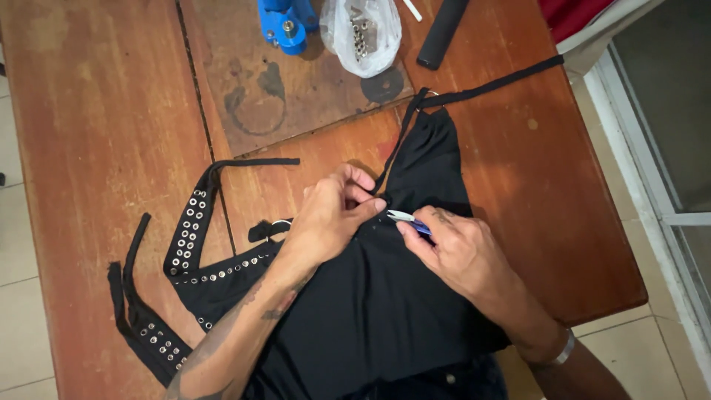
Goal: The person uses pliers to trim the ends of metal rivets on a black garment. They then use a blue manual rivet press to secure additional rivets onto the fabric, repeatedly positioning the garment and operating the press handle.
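Reddish wood forms the worn tabletop (96, 148), with pale floor tiles beyond its left and right edges. Near the far edge, a clear plastic bag (363, 33) holds small metal eyelets beside a blue press tool (285, 22). At the near edge, on the black garment (385, 296), the left hand (329, 218) pinches the fabric, while the right hand (455, 248) grips a small blue-handled blade (407, 219) whose tip touches the cloth.
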